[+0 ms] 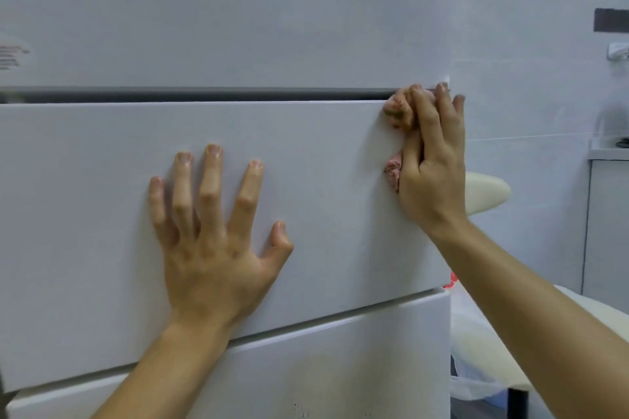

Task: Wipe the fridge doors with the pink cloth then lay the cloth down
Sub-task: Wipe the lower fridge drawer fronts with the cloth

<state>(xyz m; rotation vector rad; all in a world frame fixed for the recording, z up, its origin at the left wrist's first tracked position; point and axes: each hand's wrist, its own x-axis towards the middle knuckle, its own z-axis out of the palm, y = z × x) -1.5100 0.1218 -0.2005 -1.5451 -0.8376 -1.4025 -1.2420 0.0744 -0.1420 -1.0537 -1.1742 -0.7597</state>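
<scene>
Pink cloth (399, 112) is bunched under your right hand (430, 167), pressed against the top right corner of the middle fridge door (102, 214), just below the dark gap (204, 93) under the upper door (221, 10). Your fingers are curled over it, holding it to the panel; a scrap shows beside your thumb. Your left hand (211, 241) lies flat on the same door, fingers spread wide, empty, near its lower edge above the bottom door (340, 367).

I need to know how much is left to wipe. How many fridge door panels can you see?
3. The top panel is above the dark gap; the middle panel is under both hands, with the pink cloth at its upper right corner; the bottom panel is below. More may lie out of frame.
</scene>
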